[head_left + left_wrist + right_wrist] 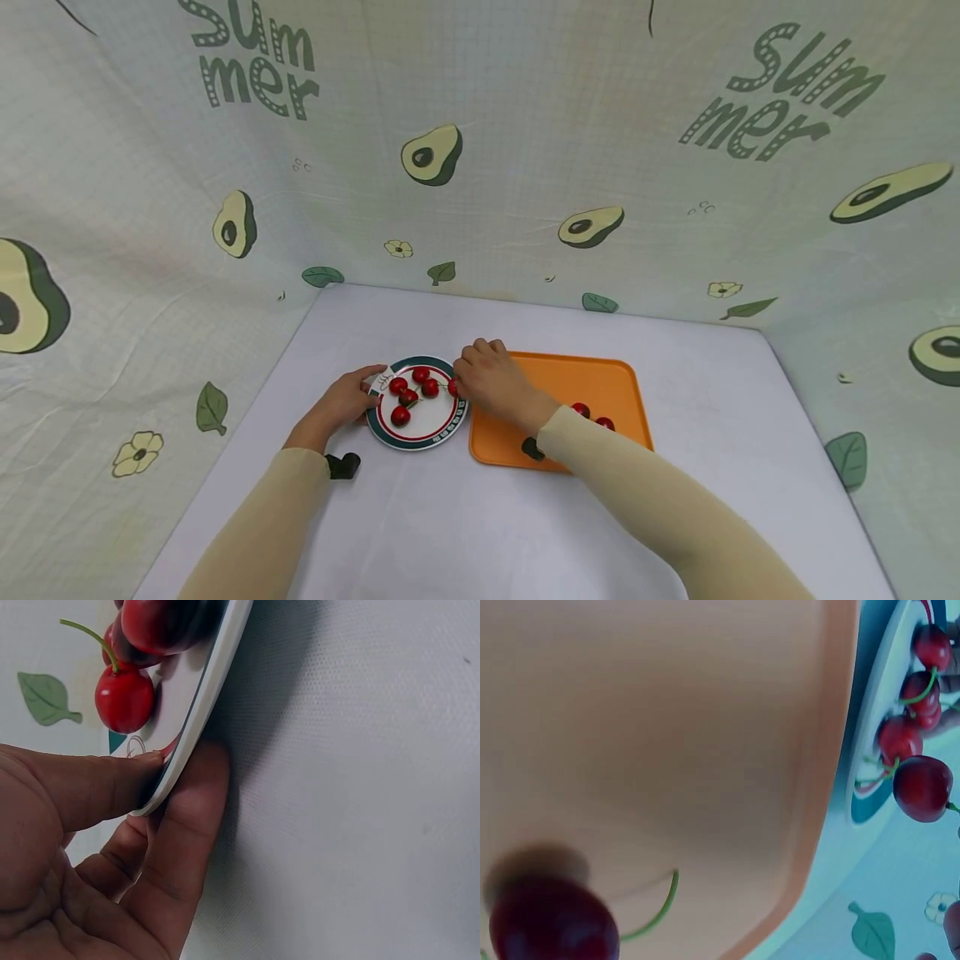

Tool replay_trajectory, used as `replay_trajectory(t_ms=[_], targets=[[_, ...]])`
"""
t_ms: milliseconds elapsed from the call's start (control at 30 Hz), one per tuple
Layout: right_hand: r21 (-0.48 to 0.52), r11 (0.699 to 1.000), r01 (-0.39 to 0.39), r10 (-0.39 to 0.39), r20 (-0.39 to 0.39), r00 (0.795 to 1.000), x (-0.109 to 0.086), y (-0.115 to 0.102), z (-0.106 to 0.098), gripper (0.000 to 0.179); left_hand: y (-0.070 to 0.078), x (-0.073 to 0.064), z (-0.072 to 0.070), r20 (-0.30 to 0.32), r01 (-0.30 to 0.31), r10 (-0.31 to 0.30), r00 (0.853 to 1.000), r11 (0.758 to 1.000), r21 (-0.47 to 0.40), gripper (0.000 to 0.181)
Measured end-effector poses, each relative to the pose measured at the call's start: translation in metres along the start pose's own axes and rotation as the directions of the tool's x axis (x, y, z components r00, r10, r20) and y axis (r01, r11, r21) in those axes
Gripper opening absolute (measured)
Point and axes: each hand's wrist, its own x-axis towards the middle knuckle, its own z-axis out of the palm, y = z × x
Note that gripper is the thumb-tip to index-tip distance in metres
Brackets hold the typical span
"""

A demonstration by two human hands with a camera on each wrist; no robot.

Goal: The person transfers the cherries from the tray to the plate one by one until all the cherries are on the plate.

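A round white plate point(427, 427) with a dark green rim carries several red cherries point(400, 415). My left hand point(347, 400) pinches its left edge, thumb on top and fingers beneath, as the left wrist view shows. My right hand point(491, 379) is at the plate's right rim, over the left edge of the orange tray point(555, 379). From it hangs a cherry point(922, 789) by its green stem point(952, 807); only bits of the fingertips point(952, 926) show in the right wrist view. Two cherries point(581, 409) on the tray show past the right forearm.
Tray and plate stand side by side on a white table point(450, 533). A cloth point(510, 167) printed with avocados and leaves hangs behind the table and at both sides. The right forearm covers part of the tray.
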Motion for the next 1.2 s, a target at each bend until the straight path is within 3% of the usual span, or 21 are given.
replay_trajectory(t_ms=[300,600,1200], targets=[[0.001,1.000,-0.011,0.011,0.058,0.998,0.004,-0.016,0.003,0.020,0.006,-0.001,-0.005,-0.008,-0.005,0.006,1.000,0.996,0.088,0.065],[-0.018,1.000,-0.011,0.012,0.032,0.999,0.003,-0.021,0.014,0.017,-0.003,0.004,-0.007,0.041,0.016,-0.014,0.999,0.999,-0.039,0.069],[0.022,1.000,-0.009,0.007,0.089,0.996,0.016,-0.033,0.021,0.022,-0.004,0.005,-0.009,0.077,0.008,0.000,0.997,0.994,-0.111,0.068]])
